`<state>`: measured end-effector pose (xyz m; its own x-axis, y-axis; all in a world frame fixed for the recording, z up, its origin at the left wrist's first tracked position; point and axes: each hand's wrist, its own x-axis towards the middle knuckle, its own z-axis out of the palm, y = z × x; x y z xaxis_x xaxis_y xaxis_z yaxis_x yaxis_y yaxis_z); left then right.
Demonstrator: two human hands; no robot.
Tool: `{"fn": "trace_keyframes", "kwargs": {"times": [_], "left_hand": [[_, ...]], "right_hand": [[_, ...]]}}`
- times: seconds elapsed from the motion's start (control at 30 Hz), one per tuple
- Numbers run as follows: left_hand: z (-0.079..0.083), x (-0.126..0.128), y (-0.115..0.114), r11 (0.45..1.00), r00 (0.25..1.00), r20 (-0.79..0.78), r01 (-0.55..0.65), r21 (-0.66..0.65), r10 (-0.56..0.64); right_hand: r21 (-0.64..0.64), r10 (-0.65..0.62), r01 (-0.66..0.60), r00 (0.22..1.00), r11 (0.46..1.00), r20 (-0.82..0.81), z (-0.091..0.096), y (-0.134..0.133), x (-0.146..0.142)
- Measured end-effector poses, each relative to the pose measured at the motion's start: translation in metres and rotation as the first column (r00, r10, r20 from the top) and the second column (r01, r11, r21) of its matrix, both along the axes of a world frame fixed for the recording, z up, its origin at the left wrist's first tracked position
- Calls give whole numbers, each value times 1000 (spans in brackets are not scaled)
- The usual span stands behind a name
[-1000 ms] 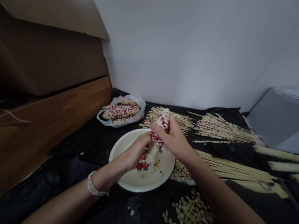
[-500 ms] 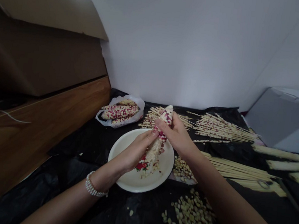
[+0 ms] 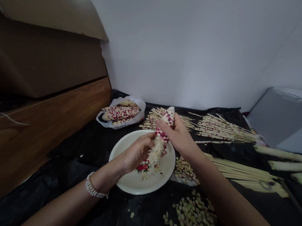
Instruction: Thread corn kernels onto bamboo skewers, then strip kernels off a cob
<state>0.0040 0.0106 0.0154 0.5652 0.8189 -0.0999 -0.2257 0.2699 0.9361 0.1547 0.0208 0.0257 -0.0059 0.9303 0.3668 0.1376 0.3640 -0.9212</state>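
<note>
An ear of corn [image 3: 164,129] with white and dark red kernels is held tilted over a white bowl [image 3: 115,171]. Its upper part keeps its kernels, while the lower part looks stripped and pale. My right hand [image 3: 178,133] is closed around the upper half, thumb lying across the front. At the lower left side, my left hand [image 3: 136,153] has curled fingers against the cob; part of them is hidden behind it. Loose kernels [image 3: 148,174] lie in the bowl beside a printed red flower.
A plastic bag [image 3: 105,122] of corn ears stands at the back left. Kernel-strung skewers [image 3: 216,127], bare sticks [image 3: 240,171] and stripped cobs [image 3: 292,167] lie to the right. Pale seeds [image 3: 194,222] are spread in front on black sheeting [image 3: 75,181]. A cardboard box [image 3: 41,58] borders the left.
My left thumb has drawn back from the red kernels, down and to the left, baring more of the cob. My right hand keeps its hold in nearly the same place.
</note>
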Motion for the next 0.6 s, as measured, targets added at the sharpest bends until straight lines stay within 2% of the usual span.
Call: {"fn": "trace_keyframes", "kwargs": {"times": [0.1,0.27,0.47,0.6], "left_hand": [[-1,2,-1,1000,999,-33,-7,17,7],[-9,5,-1,976,987,-149,-25,218,59],[-10,3,-1,982,991,-133,-2,190,28],[-11,0,2,961,977,-210,39,274,21]], "right_hand": [[-3,-46,46,999,999,24,-2,2,1],[8,-90,90,995,996,35,-6,6,0],[-18,1,-1,1000,1000,21,-4,3,1],[-31,18,-18,999,999,29,-5,1,1]]}}
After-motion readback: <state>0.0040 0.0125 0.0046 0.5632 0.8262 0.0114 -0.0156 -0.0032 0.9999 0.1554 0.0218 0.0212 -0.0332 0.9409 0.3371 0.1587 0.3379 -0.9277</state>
